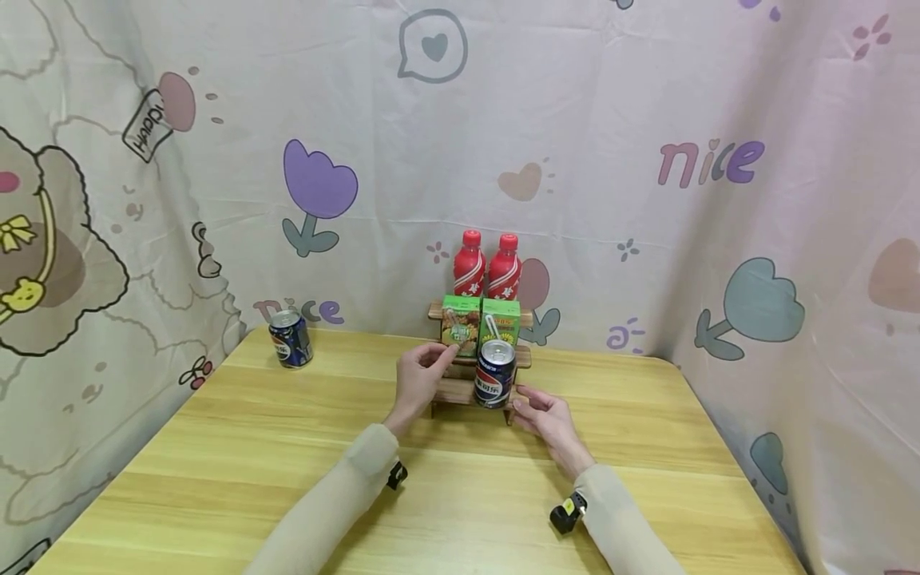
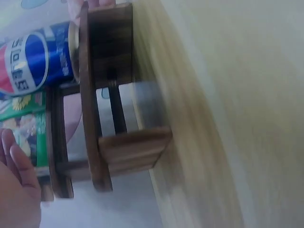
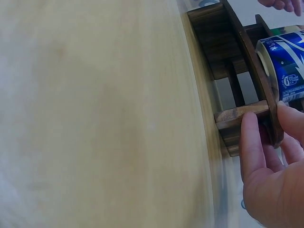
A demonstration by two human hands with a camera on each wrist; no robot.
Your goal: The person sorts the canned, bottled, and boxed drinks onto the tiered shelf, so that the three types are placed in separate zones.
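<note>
A three-step wooden stand (image 1: 454,391) is on the table, with a blue cola can (image 1: 495,375) upright on the right of its lowest step. Two green drink cartons, a left one (image 1: 461,326) and a right one (image 1: 501,319), fill the middle step. My left hand (image 1: 422,378) is in front of the left carton, its fingers loosely bent and its thumb tip near the carton's lower edge. At the right end of the lowest step, my right hand (image 1: 548,422) grips the stand, thumb by the board and fingers against the leg (image 3: 242,114) below.
Two red bottles (image 1: 469,267) stand on the top step. Another blue cola can (image 1: 291,339) stands at the table's back left corner. A printed curtain (image 1: 596,120) hangs behind the wooden table (image 1: 467,511) and along both sides.
</note>
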